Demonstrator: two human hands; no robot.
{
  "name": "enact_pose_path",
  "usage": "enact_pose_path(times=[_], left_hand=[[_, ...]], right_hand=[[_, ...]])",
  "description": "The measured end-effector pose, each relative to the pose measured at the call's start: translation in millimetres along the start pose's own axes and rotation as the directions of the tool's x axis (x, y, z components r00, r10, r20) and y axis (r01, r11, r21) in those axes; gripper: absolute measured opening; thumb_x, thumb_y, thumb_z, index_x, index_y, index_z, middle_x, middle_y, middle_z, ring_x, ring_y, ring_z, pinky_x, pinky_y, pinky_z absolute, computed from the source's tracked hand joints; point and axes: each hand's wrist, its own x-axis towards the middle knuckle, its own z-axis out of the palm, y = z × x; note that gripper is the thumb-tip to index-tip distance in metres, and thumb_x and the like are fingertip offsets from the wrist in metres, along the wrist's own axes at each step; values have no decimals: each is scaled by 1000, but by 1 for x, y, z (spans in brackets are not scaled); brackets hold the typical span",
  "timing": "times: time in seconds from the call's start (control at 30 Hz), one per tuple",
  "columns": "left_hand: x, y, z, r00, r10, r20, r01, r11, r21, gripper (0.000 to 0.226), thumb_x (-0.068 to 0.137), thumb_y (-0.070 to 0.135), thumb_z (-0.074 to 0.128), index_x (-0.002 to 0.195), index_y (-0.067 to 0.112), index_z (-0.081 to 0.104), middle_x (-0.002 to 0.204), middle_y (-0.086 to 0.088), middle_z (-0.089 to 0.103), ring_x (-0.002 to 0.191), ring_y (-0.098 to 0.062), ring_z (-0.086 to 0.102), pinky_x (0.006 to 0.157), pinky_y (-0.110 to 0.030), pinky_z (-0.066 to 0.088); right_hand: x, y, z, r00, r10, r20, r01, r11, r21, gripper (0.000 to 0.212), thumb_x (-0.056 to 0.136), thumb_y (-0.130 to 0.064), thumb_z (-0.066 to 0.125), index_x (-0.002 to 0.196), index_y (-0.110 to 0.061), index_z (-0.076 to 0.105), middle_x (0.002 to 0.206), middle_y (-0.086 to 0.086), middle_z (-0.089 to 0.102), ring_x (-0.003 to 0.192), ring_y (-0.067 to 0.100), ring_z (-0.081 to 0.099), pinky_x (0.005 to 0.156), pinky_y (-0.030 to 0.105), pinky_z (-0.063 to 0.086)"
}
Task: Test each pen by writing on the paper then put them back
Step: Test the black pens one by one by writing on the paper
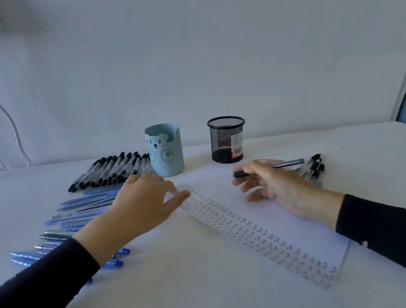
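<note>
A white sheet of paper [280, 210] lies on the table, covered with rows of small written words. My left hand [143, 205] rests palm down at the paper's left edge, fingers relaxed. Over the paper's far right part, my right hand [267, 181] pinches a black-capped clear pen [286, 164] that lies level and points right. A few more black pens [314, 166] lie just right of that hand. A row of black-capped pens [111, 169] lies at the back left. Blue pens [74, 222] are spread under and beside my left forearm.
A light blue bear-faced cup [165, 150] and a black mesh pen cup [227, 139] stand behind the paper near the wall. A white cable [0, 106] hangs down the wall at the left. The white table [193, 301] runs on toward me.
</note>
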Motion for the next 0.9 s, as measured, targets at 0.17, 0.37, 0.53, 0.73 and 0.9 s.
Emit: enact_pose_path(times=[0.17,0.37,0.53,0.73,0.9], left_hand=[[9,-20,7,995,-94,-24,90,985,-146,44,90,66,41,116,36,60,123,13,57,111,-10,51,98,-32,33],[7,-20,7,993,-109,35,113,978,-177,50,89,69,39,128,43,55,142,16,48,131,-11,40,107,-34,21],[8,-20,9,991,-124,46,131,970,-206,50,89,69,39,130,44,54,143,16,46,132,-10,37,107,-34,22],[10,-24,14,992,-120,31,124,974,-190,52,87,71,36,130,46,52,142,17,46,131,-8,36,106,-32,22],[11,-25,17,994,-111,12,111,977,-183,52,88,72,35,129,46,53,140,20,47,130,-5,38,105,-30,22]], right_hand=[[12,-10,7,1000,-17,10,18,984,-179,12,91,-13,64,80,-9,64,68,5,67,53,14,53,45,23,42],[58,-17,51,972,-149,180,204,915,-347,19,86,-25,75,80,-11,62,67,-1,69,59,8,59,52,18,45],[97,-3,74,966,-229,119,258,842,-473,38,85,-29,74,55,-18,54,49,-5,59,46,6,51,51,17,41],[117,2,81,968,-238,80,248,852,-461,27,81,-14,66,57,-7,54,49,5,59,46,11,51,48,17,41],[120,8,84,965,-249,83,259,854,-452,31,78,-14,68,52,-13,51,47,1,59,48,12,60,51,22,48]])
